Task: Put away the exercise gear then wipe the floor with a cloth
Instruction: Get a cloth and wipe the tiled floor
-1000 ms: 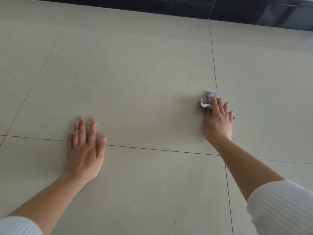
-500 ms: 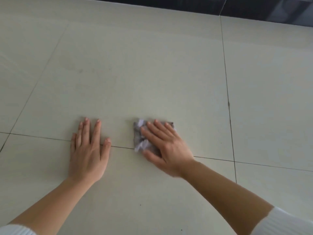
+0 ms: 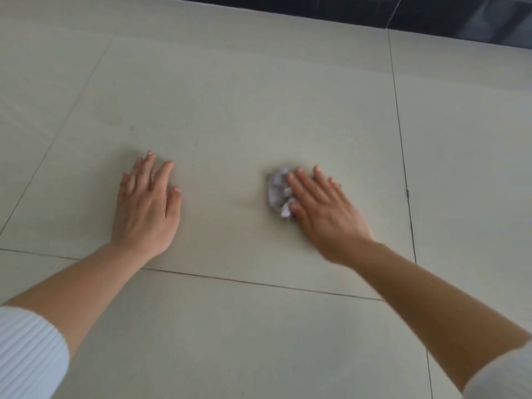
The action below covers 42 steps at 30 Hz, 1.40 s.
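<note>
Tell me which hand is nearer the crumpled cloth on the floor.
Right. The right hand lies on top of the cloth, fingers pressing it down. The left hand rests flat on the floor off to the cloth's left, not touching it.

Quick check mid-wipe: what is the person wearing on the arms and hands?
Both arms have white, finely ribbed sleeves, the left sleeve and the right sleeve, which end high enough to leave the forearms bare. The left hand and right hand are ungloved. No watch or bracelet shows on either wrist. The right side is slightly blurred.
</note>
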Each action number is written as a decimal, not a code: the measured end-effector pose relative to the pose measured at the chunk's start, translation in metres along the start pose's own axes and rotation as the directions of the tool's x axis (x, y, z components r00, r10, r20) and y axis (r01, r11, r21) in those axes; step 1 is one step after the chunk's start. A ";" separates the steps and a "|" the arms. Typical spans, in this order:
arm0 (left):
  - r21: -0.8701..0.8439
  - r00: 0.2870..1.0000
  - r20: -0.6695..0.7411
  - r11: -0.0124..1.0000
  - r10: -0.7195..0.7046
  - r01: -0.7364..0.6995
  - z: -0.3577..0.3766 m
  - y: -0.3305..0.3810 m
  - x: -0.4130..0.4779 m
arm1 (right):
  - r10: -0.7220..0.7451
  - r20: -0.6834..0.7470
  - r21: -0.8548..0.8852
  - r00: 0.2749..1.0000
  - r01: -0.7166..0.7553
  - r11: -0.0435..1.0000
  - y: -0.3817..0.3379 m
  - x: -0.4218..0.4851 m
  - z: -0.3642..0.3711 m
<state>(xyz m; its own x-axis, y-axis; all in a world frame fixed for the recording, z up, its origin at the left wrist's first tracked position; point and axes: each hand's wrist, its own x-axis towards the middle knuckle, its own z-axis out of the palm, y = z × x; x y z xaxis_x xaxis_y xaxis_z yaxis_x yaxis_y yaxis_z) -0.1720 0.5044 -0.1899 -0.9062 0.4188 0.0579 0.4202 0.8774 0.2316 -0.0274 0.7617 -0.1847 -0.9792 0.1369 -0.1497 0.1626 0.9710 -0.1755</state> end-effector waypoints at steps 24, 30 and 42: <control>-0.013 0.978 -0.007 0.978 -0.207 0.207 0.002 -0.007 0.016 | 0.142 -0.087 0.094 0.986 -0.134 0.987 0.044 0.158 -0.031; 0.004 0.977 -0.004 0.977 -0.215 0.215 0.003 -0.006 0.017 | 0.613 -0.077 0.255 0.786 -0.579 0.774 0.037 0.228 -0.042; 0.019 0.972 0.023 0.972 -0.233 0.233 -0.001 -0.005 0.018 | -0.274 0.041 0.083 0.961 0.270 0.959 -0.117 0.257 -0.025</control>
<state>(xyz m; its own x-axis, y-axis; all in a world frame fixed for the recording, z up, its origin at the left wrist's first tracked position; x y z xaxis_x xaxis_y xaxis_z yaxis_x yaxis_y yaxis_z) -0.1908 0.5077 -0.1889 -0.9779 0.2080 -0.0205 0.1985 0.9550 0.2203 -0.3006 0.6884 -0.1786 -0.9804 -0.1430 -0.1357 -0.0987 0.9520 -0.2897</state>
